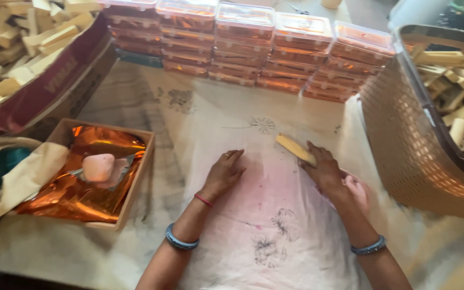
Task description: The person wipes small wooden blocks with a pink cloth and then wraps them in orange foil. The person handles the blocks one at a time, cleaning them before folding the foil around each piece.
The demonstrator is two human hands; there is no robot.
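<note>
My right hand (326, 171) grips one end of a pale wooden stick (294, 148), which points up and to the left over the white cloth (253, 215). My left hand (225, 173) rests palm down on the cloth just left of it, fingers slightly apart, holding nothing. The cloth has a faint pink stain and printed grey flowers. A ring shows on the left hand, and both wrists wear bangles.
A cardboard tray (135, 182) lined with orange foil holds a pink lump (99, 167) at the left. Stacked clear lidded boxes (245, 43) line the back. A woven basket (404, 134) of wooden sticks stands at the right, and a box of sticks (17, 48) at the upper left.
</note>
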